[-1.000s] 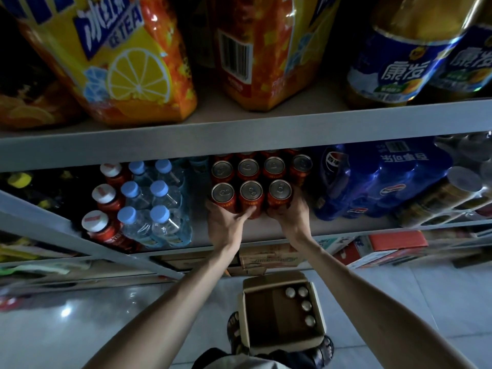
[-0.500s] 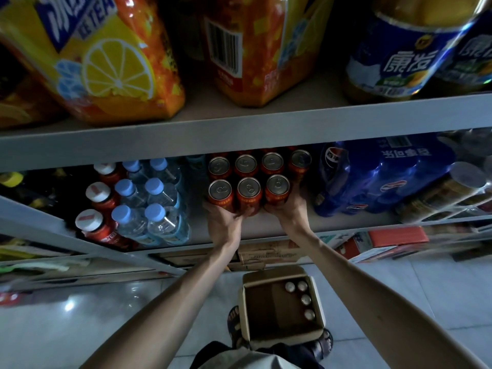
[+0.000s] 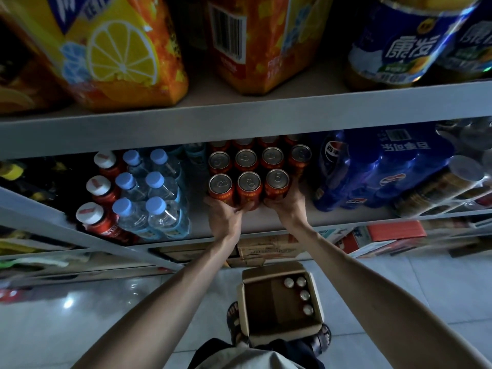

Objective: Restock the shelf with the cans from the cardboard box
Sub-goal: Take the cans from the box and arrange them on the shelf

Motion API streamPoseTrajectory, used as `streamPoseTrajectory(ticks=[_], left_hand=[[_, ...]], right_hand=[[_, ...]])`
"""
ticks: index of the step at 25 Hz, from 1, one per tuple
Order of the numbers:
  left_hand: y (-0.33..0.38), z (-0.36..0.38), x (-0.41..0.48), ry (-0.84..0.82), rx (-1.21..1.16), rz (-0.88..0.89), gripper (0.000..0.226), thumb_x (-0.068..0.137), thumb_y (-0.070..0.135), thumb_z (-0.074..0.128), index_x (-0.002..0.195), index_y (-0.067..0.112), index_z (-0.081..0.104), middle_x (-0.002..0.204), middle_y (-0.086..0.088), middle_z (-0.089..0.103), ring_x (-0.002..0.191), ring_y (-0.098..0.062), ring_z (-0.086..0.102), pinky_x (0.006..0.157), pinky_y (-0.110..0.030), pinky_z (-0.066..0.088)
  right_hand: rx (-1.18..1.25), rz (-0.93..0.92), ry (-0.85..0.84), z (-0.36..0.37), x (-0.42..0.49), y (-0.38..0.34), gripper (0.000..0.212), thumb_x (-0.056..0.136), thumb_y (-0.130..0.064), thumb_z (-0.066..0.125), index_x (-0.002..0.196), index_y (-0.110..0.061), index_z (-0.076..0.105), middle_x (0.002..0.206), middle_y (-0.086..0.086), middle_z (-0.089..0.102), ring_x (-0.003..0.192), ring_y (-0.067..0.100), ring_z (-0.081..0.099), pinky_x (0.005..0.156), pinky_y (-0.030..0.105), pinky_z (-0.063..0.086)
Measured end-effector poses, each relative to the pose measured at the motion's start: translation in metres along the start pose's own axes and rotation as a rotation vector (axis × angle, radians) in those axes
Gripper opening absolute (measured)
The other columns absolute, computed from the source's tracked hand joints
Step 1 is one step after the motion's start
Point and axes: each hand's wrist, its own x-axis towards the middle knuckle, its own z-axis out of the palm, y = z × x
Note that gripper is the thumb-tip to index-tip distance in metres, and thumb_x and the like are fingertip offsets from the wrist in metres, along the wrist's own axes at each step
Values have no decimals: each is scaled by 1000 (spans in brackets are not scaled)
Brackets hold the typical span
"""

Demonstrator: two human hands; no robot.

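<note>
Red cans with silver tops stand in rows on the middle shelf [image 3: 202, 225]. The front row [image 3: 249, 185] has three cans. My left hand [image 3: 225, 215] wraps the left and middle cans of that row. My right hand [image 3: 288, 202] grips the right can from below and the side. Behind them stands a second row of cans [image 3: 246, 158], with more rows further back under the shelf above. On the floor by my feet sits the open cardboard box [image 3: 279, 332], with several cans [image 3: 300, 295] left along its right side.
Clear water bottles with blue caps [image 3: 154, 209] and red bottles with white caps [image 3: 99, 186] stand left of the cans. A blue shrink-wrapped cola pack [image 3: 372, 166] lies to the right. Orange iced-tea packs [image 3: 119, 51] fill the upper shelf. Cartons [image 3: 266, 250] sit under the lowest shelf.
Both hands have pushed the front row of three cans a little further back against the second row. The box has not moved.
</note>
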Motion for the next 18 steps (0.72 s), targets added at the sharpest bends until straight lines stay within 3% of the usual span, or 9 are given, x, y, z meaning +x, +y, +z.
streamPoseTrajectory(ticks=[3,6,8,10,12,14,16,18], left_hand=[[0,-1,0,-19,-6,-12,119,65,45,85,148,-5,15,141,-23,46,127,-38,48,102,-39,39],[-3,-1,1,-84,22,-37,106,78,36,78,149,-6,12,148,-24,38,134,-38,40,111,-42,33],[-7,-4,-6,-150,86,-83,94,89,35,66,151,-6,8,157,-23,20,144,-35,25,118,-40,20],[-12,-7,-21,-176,137,-100,91,90,36,63,152,-4,9,160,-22,11,147,-34,16,118,-40,15],[-15,-13,-41,-103,81,-37,77,85,26,69,144,-2,29,149,-24,31,134,-34,35,103,-39,33],[-10,-16,-67,-129,-94,51,44,83,15,69,121,9,49,124,-14,52,109,-25,53,80,-29,43],[-1,-11,-90,-349,-143,95,21,86,10,64,105,15,56,105,-6,63,93,-21,63,73,-30,53],[5,5,-114,-627,-56,124,13,90,7,60,102,11,57,100,-9,66,75,-16,65,63,-23,53]], right_hand=[[-35,28,5,-2,-2,1,84,55,-26,88,128,-35,46,116,-18,64,103,-12,59,87,15,48],[-15,68,3,-4,-7,2,74,62,-5,88,114,-42,50,121,-11,64,100,-11,61,86,18,52],[9,107,14,-6,-20,0,72,69,3,82,124,-32,50,128,0,59,108,7,59,94,33,52],[-146,106,94,-18,-38,4,67,74,-5,80,131,-17,49,125,4,59,110,18,57,94,37,51],[-233,107,116,-37,-67,12,45,79,-8,75,120,-16,59,107,2,67,95,15,65,84,32,55],[-294,120,64,-63,-100,24,28,81,-6,70,103,-23,66,89,-8,70,77,-2,66,70,18,53],[-311,170,56,-91,-129,43,24,80,-2,69,97,-19,69,83,-6,71,67,-5,65,60,10,48],[-315,245,86,-118,-154,67,21,80,-1,67,98,-13,71,83,2,73,65,7,66,61,18,51]])
